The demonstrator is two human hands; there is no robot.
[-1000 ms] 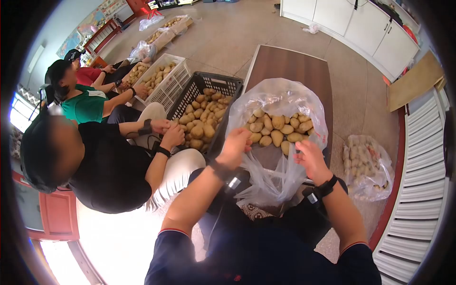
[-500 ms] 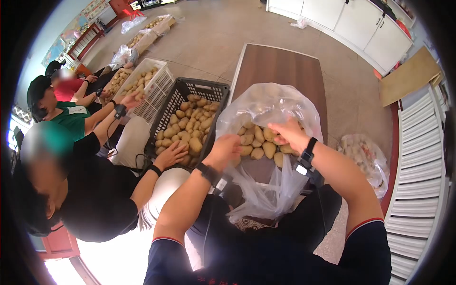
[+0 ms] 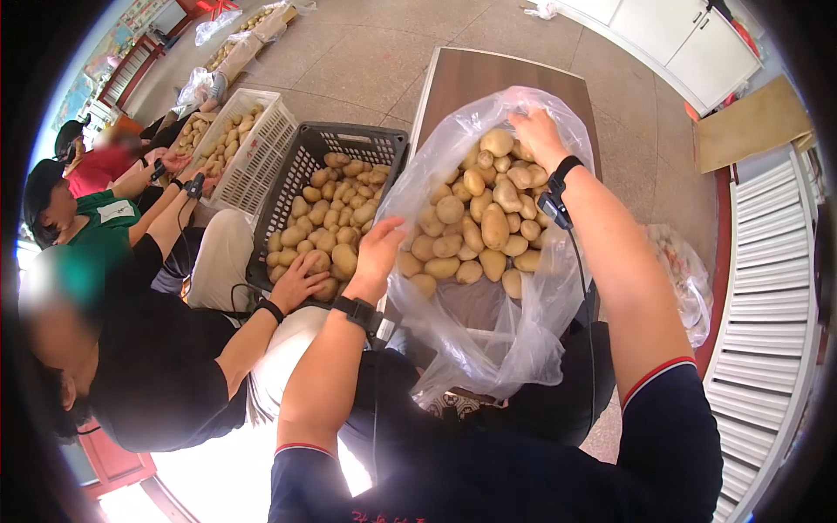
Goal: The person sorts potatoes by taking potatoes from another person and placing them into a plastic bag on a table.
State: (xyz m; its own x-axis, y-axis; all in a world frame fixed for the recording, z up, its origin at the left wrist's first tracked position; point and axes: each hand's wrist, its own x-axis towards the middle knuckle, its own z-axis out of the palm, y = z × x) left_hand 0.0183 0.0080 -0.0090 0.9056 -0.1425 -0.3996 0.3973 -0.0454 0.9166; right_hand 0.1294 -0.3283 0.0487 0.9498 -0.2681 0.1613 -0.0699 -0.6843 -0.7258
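At far side of bag (image 3: 542,347), right grip (image 3: 539,138) outstretched; left grip (image 3: 377,253) at left rim; cannot tell either's hold.

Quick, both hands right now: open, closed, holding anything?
Left hand: loosely curled at the left side of the clear plastic bag; grip cannot be told.
Right hand: bent at the bag's far side; grip cannot be told.

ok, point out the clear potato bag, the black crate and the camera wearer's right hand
clear potato bag (image 3: 534,344): head view, on its crumpled near side
black crate (image 3: 350,142): head view, on its far wall
right hand (image 3: 540,139): head view, on its back
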